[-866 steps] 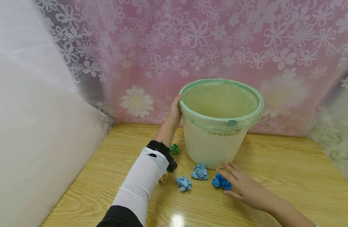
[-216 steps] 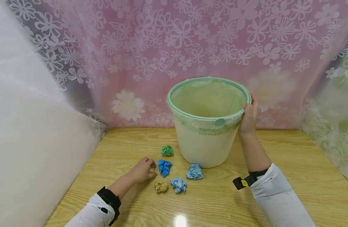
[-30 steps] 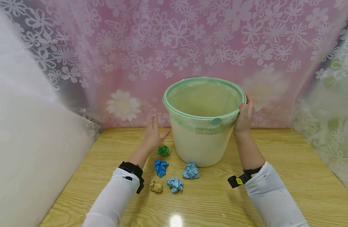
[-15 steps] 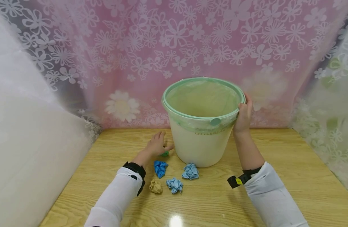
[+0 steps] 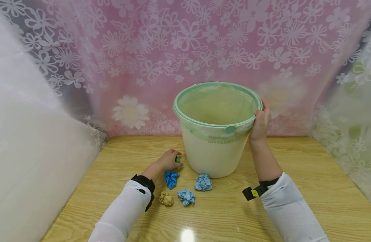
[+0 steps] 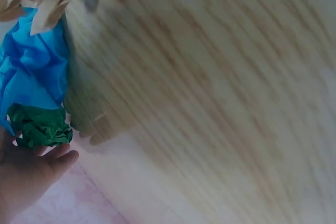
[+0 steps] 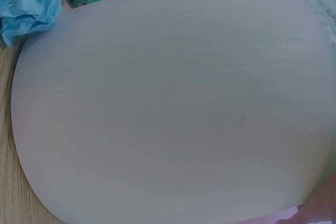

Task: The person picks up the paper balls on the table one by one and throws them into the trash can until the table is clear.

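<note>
My left hand (image 5: 168, 160) has its thumb and fingers curled around a crumpled green paper ball (image 5: 177, 159) on the table, just left of the bin. The left wrist view shows the green paper ball (image 6: 41, 127) against the fingers. My right hand (image 5: 259, 126) grips the right rim of a whitish trash bin (image 5: 214, 151) with a green rim and a liner inside. The bin stands upright. Close below the left hand lies a dark blue paper ball (image 5: 171, 179). In the right wrist view the bin's side (image 7: 173, 103) fills most of the picture.
Two light blue paper balls, one (image 5: 203, 182) by the bin's base and one (image 5: 187, 197) nearer, lie on the wooden table (image 5: 234, 215). A tan paper ball (image 5: 166, 198) is left of them. A pink flowered curtain (image 5: 185, 50) hangs behind.
Over the last second my left hand came down from beside the bin and closed around the green ball. Much earlier the left hand held the bin; now the right does. The dark blue ball has shifted left.
</note>
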The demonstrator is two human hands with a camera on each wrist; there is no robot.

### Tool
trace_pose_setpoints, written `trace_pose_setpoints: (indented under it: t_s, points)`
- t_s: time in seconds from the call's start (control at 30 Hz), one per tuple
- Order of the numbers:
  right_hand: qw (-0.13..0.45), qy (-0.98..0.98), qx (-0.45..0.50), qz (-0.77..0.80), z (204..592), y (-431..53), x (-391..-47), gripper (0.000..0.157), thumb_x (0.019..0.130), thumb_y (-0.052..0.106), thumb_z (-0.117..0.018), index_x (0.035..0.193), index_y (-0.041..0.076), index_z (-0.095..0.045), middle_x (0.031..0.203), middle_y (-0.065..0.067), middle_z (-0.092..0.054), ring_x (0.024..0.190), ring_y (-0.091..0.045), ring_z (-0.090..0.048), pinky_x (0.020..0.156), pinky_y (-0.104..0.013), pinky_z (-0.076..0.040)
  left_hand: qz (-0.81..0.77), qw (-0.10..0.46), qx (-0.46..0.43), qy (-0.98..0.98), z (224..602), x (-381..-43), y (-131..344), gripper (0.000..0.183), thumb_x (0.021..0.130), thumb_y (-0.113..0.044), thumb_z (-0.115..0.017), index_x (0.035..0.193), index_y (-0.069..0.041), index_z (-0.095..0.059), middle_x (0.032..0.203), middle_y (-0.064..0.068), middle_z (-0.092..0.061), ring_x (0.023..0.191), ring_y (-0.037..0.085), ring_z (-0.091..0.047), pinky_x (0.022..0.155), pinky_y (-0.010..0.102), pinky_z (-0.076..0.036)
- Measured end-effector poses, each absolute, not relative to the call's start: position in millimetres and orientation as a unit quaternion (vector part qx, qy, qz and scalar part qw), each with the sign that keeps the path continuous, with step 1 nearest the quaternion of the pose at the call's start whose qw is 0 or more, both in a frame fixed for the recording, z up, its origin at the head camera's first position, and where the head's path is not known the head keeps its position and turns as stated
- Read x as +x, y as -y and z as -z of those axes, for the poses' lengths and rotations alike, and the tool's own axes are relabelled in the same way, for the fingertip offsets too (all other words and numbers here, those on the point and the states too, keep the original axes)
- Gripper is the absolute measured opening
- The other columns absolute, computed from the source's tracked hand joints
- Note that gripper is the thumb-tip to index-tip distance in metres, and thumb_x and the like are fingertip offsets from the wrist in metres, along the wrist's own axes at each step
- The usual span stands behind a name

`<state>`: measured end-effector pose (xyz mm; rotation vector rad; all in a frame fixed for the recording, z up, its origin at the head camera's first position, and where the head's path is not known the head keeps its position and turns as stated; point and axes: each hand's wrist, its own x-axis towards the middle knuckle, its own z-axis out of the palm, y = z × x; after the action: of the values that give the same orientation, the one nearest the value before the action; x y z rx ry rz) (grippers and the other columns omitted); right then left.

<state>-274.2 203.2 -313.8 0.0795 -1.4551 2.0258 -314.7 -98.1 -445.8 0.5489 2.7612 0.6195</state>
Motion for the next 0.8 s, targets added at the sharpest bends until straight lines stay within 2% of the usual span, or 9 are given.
trace_pose_setpoints:
  t_s: [0.13, 0.3, 0.5, 0.63, 0.8]
  points:
    - [0.317, 0.552, 0.029, -0.771, 313.9, -203.4, -273.9, 0.056, 0.089, 0.017, -0.028, 0.144, 0.008, -0.031, 0.141, -0.01, -0.039, 0.125, -0.025, -0.041, 0.112, -0.039, -0.03, -0.21, 0.137, 0.199, -0.947, 445.6, -313.8, 97.3, 0.048, 0.092, -0.029, -0.066, 0.133, -0.006, -0.054, 0.144, 0.022, -0.042, 0.132, 0.039, -0.041, 0.104, 0.047, -0.041]
    - [0.317, 0.551, 0.03, -0.771, 313.2, -203.5, -273.5, 0.056, 0.088, 0.016, -0.029, 0.143, 0.009, -0.031, 0.142, -0.01, -0.038, 0.125, -0.025, -0.04, 0.112, -0.039, -0.03, -0.188, 0.142, 0.219, -0.947, 445.5, -314.8, 95.4, 0.044, 0.091, -0.027, -0.067, 0.129, -0.007, -0.057, 0.139, 0.019, -0.046, 0.12, 0.034, -0.051, 0.094, 0.043, -0.046]
    - [0.32, 0.55, 0.026, -0.771, 313.4, -204.5, -273.6, 0.055, 0.088, 0.017, -0.029, 0.143, 0.009, -0.033, 0.142, -0.009, -0.039, 0.126, -0.025, -0.04, 0.112, -0.038, -0.029, -0.151, 0.145, 0.236, -0.949, 443.3, -315.7, 93.9, 0.038, 0.09, -0.027, -0.068, 0.123, -0.009, -0.06, 0.132, 0.016, -0.05, 0.112, 0.031, -0.052, 0.084, 0.039, -0.046]
    - [0.318, 0.55, 0.025, -0.772, 313.1, -204.8, -273.6, 0.056, 0.088, 0.017, -0.029, 0.143, 0.009, -0.032, 0.142, -0.009, -0.039, 0.126, -0.025, -0.04, 0.112, -0.038, -0.029, -0.14, 0.148, 0.236, -0.95, 442.7, -315.9, 93.8, 0.03, 0.09, -0.026, -0.069, 0.113, -0.009, -0.062, 0.12, 0.015, -0.054, 0.1, 0.027, -0.053, 0.081, 0.038, -0.046]
    - [0.313, 0.56, 0.017, -0.767, 312.4, -203.8, -272.4, 0.056, 0.089, 0.019, -0.029, 0.144, 0.01, -0.031, 0.142, -0.009, -0.038, 0.125, -0.024, -0.04, 0.11, -0.036, -0.03, -0.136, 0.165, 0.227, -0.95, 442.5, -315.6, 94.5, 0.025, 0.09, -0.023, -0.068, 0.11, -0.008, -0.061, 0.104, 0.01, -0.056, 0.085, 0.02, -0.05, 0.073, 0.034, -0.044]
